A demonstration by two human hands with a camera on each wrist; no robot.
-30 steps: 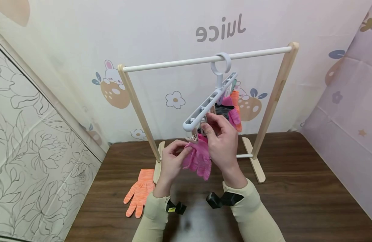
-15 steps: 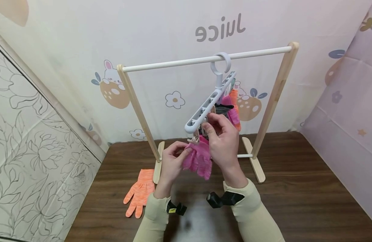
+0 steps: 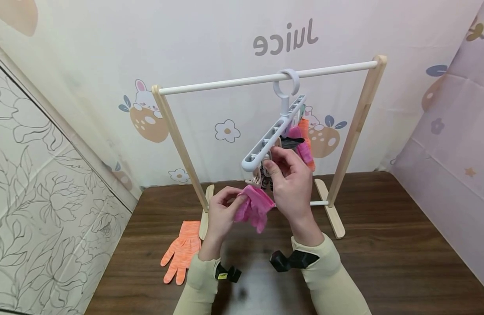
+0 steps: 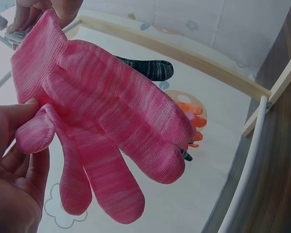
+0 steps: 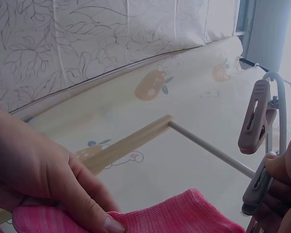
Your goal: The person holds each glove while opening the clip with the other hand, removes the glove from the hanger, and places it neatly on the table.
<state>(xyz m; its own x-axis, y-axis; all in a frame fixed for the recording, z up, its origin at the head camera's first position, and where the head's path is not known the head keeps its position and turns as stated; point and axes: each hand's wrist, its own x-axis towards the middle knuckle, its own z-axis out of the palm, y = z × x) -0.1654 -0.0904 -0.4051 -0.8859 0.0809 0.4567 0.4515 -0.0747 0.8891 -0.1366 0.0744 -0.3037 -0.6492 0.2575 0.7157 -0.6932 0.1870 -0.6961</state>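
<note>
My left hand (image 3: 222, 212) pinches a pink knit glove (image 3: 254, 208) near its cuff; in the left wrist view the thumb lies on the glove (image 4: 102, 116), whose fingers hang down. My right hand (image 3: 293, 188) pinches a grey clothespin (image 5: 257, 191) on the light grey clip hanger (image 3: 265, 142). Beside it a brownish-pink clothespin (image 5: 254, 116) hangs from the same hanger. In the head view the glove's cuff sits just under the near end of the hanger, close below a beige clothespin (image 3: 254, 180). My right fingers partly hide the clips behind them.
The hanger hooks over the white rod (image 3: 226, 84) of a wooden rack. Farther along it hang a dark grey glove (image 3: 291, 143), a pink glove (image 3: 303, 151) and an orange one (image 3: 307, 131). Another orange glove (image 3: 182, 251) lies on the brown table (image 3: 403, 245) at left.
The pink glove's cuff has come down from the clothespins and now folds forward beneath them, still in my left hand. My right hand stays at the hanger almost unmoved.
</note>
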